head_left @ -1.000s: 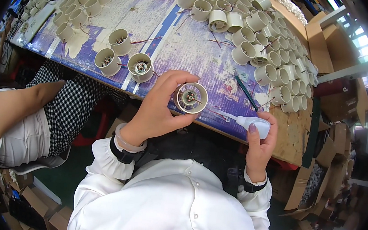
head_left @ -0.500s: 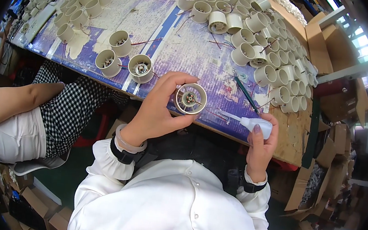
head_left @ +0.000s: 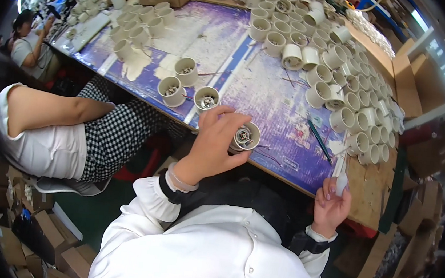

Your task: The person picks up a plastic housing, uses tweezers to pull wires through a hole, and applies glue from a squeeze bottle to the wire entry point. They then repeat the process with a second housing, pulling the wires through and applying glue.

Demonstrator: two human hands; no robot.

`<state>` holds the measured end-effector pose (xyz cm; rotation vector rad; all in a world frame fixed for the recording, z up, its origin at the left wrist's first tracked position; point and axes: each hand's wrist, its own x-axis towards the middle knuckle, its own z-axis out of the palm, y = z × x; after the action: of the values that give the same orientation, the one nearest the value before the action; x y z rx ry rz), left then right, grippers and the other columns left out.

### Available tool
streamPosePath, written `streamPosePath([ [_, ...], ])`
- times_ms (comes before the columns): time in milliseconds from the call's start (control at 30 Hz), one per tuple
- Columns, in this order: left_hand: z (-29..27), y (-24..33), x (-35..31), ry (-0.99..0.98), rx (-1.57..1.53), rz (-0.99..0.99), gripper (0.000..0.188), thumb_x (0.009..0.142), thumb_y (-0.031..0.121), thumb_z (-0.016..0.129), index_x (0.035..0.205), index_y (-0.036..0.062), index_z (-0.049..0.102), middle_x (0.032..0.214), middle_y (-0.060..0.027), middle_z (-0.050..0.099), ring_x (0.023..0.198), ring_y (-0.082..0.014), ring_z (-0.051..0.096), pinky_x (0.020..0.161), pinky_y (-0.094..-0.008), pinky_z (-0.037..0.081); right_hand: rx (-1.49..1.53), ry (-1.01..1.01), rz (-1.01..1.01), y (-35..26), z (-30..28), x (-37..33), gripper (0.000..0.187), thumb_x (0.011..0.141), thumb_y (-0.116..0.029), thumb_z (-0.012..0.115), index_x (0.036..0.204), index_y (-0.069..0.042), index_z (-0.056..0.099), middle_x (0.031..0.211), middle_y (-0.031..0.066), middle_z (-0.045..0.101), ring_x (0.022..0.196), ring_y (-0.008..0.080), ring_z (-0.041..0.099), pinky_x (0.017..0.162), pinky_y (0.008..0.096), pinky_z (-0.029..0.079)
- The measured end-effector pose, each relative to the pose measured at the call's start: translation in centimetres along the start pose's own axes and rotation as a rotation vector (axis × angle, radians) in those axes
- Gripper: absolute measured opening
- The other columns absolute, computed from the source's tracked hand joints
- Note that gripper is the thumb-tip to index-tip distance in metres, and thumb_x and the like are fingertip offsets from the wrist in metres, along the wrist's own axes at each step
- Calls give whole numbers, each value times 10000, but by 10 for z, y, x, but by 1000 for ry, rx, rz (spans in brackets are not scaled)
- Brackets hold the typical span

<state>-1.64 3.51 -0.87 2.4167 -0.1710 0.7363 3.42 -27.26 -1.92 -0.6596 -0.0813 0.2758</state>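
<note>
A cream plastic cup-shaped housing [head_left: 251, 142] with a round metal part and thin wires inside is at the table's front edge. My left hand [head_left: 214, 144] is closed round its left side, thumb at the near rim and fingers over the far rim. Lower right, my right hand [head_left: 331, 206] grips a small white squeeze bottle [head_left: 342, 184] with a thin nozzle, its tip pointing up and away. Three similar housings with parts inside stand just beyond my left hand; the closest is one housing [head_left: 206, 99]. Red and dark wires trail from some.
A dark green pen-like tool [head_left: 319, 139] lies on the purple-and-white tabletop [head_left: 274, 104]. Many cream housings [head_left: 319, 93] crowd the right and far side; another group [head_left: 138, 35] stands far left. A person in checked trousers [head_left: 112, 120] sits at left. Cardboard boxes [head_left: 416, 77] border the right.
The squeeze bottle has turned from pointing left at the housing to pointing upward, away from it. My left hand has shifted over the housing, covering more of it. The whole view has also shifted.
</note>
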Motion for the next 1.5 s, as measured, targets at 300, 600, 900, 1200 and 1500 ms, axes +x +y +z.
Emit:
streamPosePath([
  [300, 7, -37, 9, 182, 318, -72, 597, 680, 239, 715, 1229, 81, 541, 1139, -88, 587, 1206, -331, 414, 1049, -467, 226, 4, -25, 9, 3, -16, 0, 330, 969, -198, 455, 1263, -51, 476, 794, 54, 452, 647, 115, 406, 473, 205, 340],
  [600, -23, -89, 44, 73, 409, -185, 626, 710, 286, 704, 1277, 86, 530, 1175, -114, 595, 1184, -349, 453, 1054, -460, 249, -210, 13, -22, -6, -26, -14, 404, 966, -185, 499, 1331, -32, 423, 953, 91, 555, 765, 133, 501, 527, 199, 405],
  [900, -32, -174, 65, 10, 273, -283, 684, 748, 265, 690, 1359, 87, 438, 1243, -228, 526, 1208, -383, 450, 1053, -505, 267, -263, 49, -67, 1, -33, -8, 445, 906, -81, 581, 1323, -13, 440, 1055, 118, 595, 831, 148, 563, 567, 198, 434],
  [1200, -39, -131, 12, 390, 584, -263, 797, 772, 233, 714, 1435, 60, 307, 1456, -271, 276, 1333, -455, 276, 1104, -501, 233, -30, -24, -158, -22, -86, -14, 431, 922, -125, 569, 1324, -37, 441, 1190, 110, 568, 927, 177, 560, 687, 262, 455],
  [1500, -45, -137, 3, 444, 445, -268, 826, 788, 242, 731, 1451, 49, 276, 1483, -273, 250, 1377, -433, 218, 1123, -492, 196, -560, 256, -394, -37, -64, -10, 400, 905, -64, 588, 1287, -38, 472, 1107, 71, 578, 985, 161, 575, 823, 280, 467],
])
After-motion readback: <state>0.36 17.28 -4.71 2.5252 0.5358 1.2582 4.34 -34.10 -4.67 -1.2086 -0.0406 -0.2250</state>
